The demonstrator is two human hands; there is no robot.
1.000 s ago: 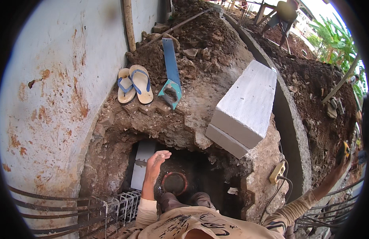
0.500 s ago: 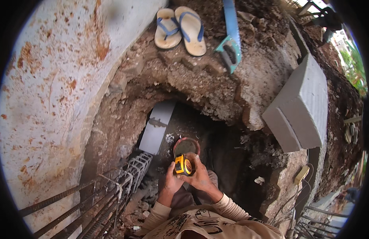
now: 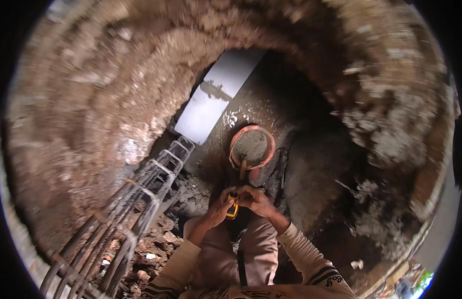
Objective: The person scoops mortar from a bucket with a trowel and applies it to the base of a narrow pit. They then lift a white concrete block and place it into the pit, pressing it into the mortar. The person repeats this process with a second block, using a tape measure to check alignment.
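Observation:
A yellow and black tape measure (image 3: 232,207) is held low over my lap, above my knees. My left hand (image 3: 217,209) wraps round its left side. At its upper end, the curled fingers of my right hand (image 3: 258,202) close against it; whether they pinch the blade's tip is too small to see. Just beyond my hands stands a reddish bucket (image 3: 273,144) of wet grey mortar, with a wooden handle (image 3: 243,171) sticking out over its near rim.
White blocks (image 3: 201,113) with mortar at their joint lie along the pit's left side. A tied rebar cage (image 3: 153,187) runs from them to the lower left. Rough earth walls (image 3: 106,94) surround me, blurred by motion. Rubble (image 3: 161,239) lies beside my left leg.
My view has tipped down into the pit, so the sandals, handsaw and large grey block have left the picture. The tape measure is lower and turned; my right hand has shifted to its upper end.

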